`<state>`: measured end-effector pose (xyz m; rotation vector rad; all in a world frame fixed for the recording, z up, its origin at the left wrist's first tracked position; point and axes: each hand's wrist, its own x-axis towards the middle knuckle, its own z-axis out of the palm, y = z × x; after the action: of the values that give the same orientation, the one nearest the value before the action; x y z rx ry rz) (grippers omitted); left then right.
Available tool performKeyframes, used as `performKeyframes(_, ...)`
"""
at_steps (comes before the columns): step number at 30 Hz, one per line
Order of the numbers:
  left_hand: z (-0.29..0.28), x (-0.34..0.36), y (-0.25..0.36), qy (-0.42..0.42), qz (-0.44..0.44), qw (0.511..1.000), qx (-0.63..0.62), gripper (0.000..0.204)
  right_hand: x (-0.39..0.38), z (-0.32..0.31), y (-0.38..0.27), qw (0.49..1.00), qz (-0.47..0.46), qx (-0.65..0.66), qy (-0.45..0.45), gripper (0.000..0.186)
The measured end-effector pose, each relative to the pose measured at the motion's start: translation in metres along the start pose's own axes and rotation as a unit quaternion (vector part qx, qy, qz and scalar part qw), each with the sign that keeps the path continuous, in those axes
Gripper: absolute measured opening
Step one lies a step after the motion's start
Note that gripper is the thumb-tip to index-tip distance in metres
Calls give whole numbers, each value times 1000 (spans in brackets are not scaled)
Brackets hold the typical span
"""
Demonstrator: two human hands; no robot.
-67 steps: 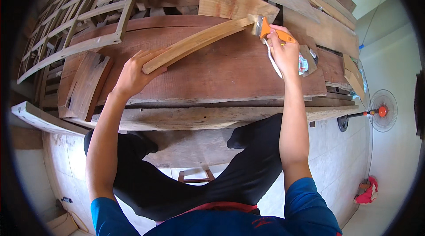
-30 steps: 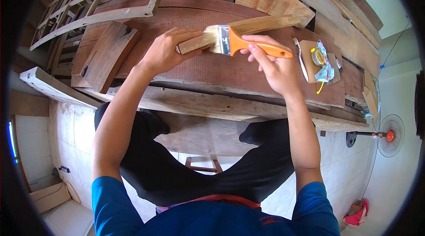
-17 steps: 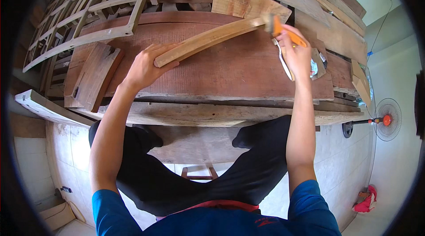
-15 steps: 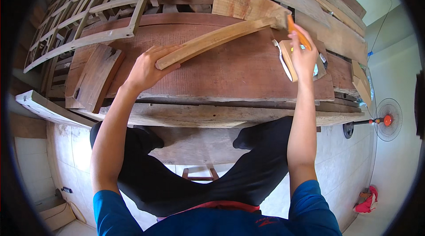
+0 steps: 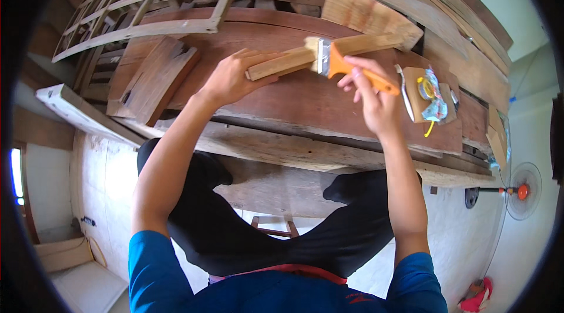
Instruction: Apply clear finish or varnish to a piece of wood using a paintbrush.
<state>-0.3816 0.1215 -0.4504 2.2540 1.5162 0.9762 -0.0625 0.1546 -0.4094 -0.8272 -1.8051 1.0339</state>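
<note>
My left hand point(image 5: 236, 76) is closed round the near left end of a long, square-edged strip of light wood point(image 5: 376, 43). The strip slants up to the right, its far end by a broad pale board point(image 5: 369, 14). In my right hand point(image 5: 375, 91) is a wide paintbrush point(image 5: 341, 64) with an orange handle and a metal band. Its pale bristles lie against the strip's middle, a little right of my left hand. Beneath the strip spreads a reddish-brown plank point(image 5: 282, 104).
A thick wood block point(image 5: 154, 81) lies at the left, below a slatted wooden frame point(image 5: 144, 28). At the right, a small wooden block point(image 5: 413, 97) sits by a white toothbrush point(image 5: 403, 87) and a yellow tape roll point(image 5: 425, 88). A fan point(image 5: 521, 191) stands beyond.
My right hand has brought the paintbrush left along the strip, from its far end to the middle. The whole view has shifted, uncovering the tape roll.
</note>
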Motion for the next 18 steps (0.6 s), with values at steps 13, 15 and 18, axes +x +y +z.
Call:
performKeyframes(13, 0, -3, 2, 19, 46, 999, 12, 48, 3, 3, 5, 994, 35, 36, -101, 28)
performKeyframes(15, -4, -4, 1, 18, 41, 999, 5, 49, 14, -26, 9, 998, 38, -10, -58, 29)
performKeyframes(18, -3, 1, -3, 13, 35, 999, -8, 53, 23, -84, 30, 996, 44, -74, 33, 28)
